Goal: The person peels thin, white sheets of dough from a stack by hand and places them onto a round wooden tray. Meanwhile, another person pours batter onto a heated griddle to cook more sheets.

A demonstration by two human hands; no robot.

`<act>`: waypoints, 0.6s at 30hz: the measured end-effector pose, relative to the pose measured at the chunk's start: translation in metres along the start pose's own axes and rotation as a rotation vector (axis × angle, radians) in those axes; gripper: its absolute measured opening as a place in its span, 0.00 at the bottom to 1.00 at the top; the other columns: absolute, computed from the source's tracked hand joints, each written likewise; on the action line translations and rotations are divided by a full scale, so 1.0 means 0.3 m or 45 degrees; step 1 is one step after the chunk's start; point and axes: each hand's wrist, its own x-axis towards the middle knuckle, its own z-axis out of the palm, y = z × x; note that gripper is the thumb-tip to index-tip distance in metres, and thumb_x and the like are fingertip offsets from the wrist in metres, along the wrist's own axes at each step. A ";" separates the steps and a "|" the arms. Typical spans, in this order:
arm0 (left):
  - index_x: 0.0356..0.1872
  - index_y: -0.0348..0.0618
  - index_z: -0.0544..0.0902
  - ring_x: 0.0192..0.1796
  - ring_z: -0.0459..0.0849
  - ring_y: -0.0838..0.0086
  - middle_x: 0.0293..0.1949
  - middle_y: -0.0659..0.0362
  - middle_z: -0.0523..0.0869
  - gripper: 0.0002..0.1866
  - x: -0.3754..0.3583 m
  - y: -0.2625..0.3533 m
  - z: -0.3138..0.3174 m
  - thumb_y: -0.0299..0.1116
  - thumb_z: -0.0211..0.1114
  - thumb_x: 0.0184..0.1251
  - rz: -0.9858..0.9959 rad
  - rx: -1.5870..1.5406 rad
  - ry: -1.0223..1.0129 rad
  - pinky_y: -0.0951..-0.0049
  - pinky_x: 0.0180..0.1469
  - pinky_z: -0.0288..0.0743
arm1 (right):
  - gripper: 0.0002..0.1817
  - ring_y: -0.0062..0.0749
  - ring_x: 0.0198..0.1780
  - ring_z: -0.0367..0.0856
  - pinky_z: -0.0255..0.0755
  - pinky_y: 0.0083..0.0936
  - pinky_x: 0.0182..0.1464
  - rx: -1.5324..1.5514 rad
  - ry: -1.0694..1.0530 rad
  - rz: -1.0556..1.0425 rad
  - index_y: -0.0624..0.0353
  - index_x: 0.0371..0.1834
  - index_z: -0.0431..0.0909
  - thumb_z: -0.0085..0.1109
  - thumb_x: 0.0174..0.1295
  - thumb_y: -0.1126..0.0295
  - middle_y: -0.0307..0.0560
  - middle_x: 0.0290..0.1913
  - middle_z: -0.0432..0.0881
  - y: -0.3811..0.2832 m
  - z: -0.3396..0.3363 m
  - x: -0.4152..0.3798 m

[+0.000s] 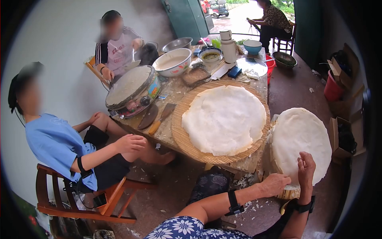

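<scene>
My left hand [275,184] is at the lower left edge of a stack of thin round white sheets [301,139], its fingers pressed together; whatever they hold is too small to make out. Over the same stack's lower part is my right hand [306,162], fingers curled, with their tips partly hidden. Left of the stack, a large white sheet with a ragged edge [224,119] lies on a round woven mat [181,131] on the table.
A person at a round griddle [131,85] holds a spatula; another in blue sits at the left. The table [167,137] bears a white basin [172,62], a thermos [229,51] and bowls. Cardboard boxes [338,139] stand at the right. Someone sits by the doorway.
</scene>
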 end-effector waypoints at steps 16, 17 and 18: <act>0.35 0.40 0.74 0.37 0.81 0.54 0.29 0.51 0.77 0.04 0.002 0.022 -0.024 0.27 0.55 0.60 -0.043 0.011 -0.047 0.59 0.39 0.75 | 0.12 0.37 0.40 0.81 0.75 0.26 0.43 -0.004 -0.018 0.022 0.67 0.43 0.77 0.53 0.56 0.83 0.53 0.40 0.80 -0.016 0.003 0.004; 0.35 0.40 0.74 0.37 0.81 0.54 0.29 0.51 0.77 0.04 0.002 0.022 -0.022 0.27 0.55 0.60 -0.041 0.010 -0.047 0.59 0.39 0.75 | 0.12 0.37 0.40 0.81 0.75 0.26 0.43 -0.006 -0.017 0.022 0.67 0.43 0.77 0.53 0.56 0.83 0.53 0.40 0.80 -0.015 0.003 0.003; 0.35 0.40 0.74 0.37 0.81 0.54 0.29 0.50 0.77 0.04 0.002 0.021 -0.020 0.27 0.55 0.60 -0.041 0.010 -0.049 0.59 0.39 0.75 | 0.12 0.37 0.40 0.81 0.75 0.26 0.43 -0.003 -0.009 0.024 0.68 0.43 0.77 0.53 0.56 0.83 0.52 0.40 0.80 -0.014 0.004 0.003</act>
